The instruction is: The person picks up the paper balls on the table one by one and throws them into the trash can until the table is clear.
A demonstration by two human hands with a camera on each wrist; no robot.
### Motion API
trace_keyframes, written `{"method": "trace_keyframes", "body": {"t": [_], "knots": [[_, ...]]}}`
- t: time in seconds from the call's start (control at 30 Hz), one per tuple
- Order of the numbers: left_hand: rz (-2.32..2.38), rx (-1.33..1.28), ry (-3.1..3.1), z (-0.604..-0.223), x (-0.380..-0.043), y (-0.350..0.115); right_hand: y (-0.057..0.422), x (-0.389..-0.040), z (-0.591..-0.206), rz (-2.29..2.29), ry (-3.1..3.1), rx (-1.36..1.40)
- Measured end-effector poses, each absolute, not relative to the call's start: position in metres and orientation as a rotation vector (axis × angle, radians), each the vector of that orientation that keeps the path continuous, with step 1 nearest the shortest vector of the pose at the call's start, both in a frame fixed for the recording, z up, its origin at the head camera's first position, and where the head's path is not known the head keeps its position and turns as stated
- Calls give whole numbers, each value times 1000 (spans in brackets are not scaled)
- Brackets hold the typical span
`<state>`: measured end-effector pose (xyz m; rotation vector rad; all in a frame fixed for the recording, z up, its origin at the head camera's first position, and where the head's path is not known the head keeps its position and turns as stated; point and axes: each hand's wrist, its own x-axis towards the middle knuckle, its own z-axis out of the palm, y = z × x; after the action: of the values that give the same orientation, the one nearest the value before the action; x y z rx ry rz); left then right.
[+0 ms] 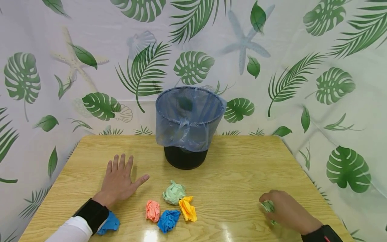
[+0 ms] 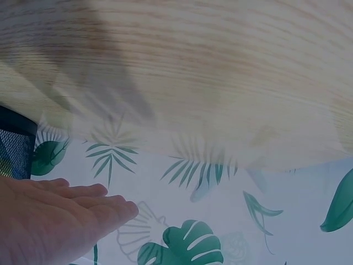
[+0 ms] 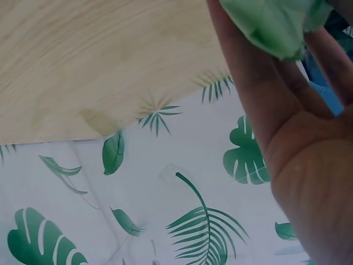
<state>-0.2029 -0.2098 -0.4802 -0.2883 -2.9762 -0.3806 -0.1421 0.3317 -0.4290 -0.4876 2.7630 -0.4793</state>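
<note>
My right hand (image 1: 285, 208) holds a crumpled ball of light green paper (image 1: 267, 206) at the right of the table; in the right wrist view the green paper (image 3: 273, 25) shows between the fingers. Over the left part of the table, my left hand (image 1: 119, 181) is spread with straight fingers and holds nothing. A blue crumpled paper (image 1: 110, 223) lies beside the left wrist, partly hidden by it. Between the hands lie another green paper ball (image 1: 174, 193), a pink one (image 1: 152, 211), a second blue one (image 1: 168, 220) and a yellow-orange one (image 1: 188, 209).
A black mesh bin (image 1: 185, 158) with a translucent blue bag (image 1: 190, 134) folded over its rim stands at the back middle of the wooden table (image 1: 242, 168). Behind it hangs a white leaf-patterned cloth (image 1: 211, 40), which also runs along both sides.
</note>
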Motion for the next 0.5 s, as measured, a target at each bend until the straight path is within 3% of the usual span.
{"method": "trace_keyframes", "body": {"t": [0.5], "knots": [[-409,-287,-2966,-482,-200,-208,285,-175,-389,-618,3274,-780]]}}
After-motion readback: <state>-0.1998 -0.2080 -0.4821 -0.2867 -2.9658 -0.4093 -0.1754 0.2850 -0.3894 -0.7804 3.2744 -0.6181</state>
